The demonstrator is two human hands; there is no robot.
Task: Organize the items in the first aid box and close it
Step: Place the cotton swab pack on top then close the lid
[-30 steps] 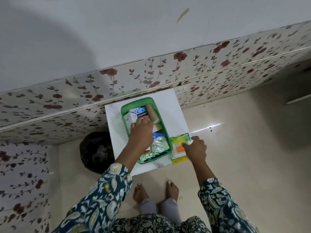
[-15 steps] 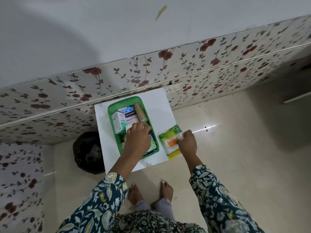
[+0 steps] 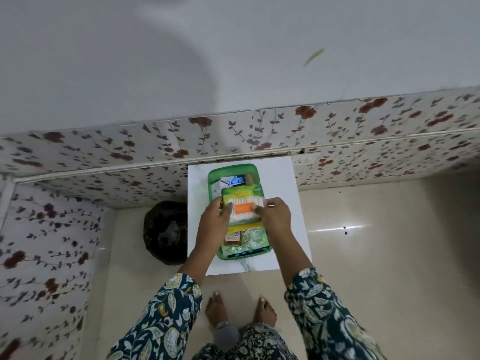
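Fingers: left hand [image 3: 213, 220] and right hand [image 3: 275, 213] each pinch one end of the swab pack [image 3: 243, 209].
Pack position: held over the middle of the open green box [image 3: 213, 175], on the white table [image 3: 291, 203].
Long axis: across the box, hand to hand; both hands equally near.
Box contents: cartons at the far end, foil packets [image 3: 253, 239] at the near end.
Lid: not seen.
Judgement: pack goes straight down; may need turning to fit.
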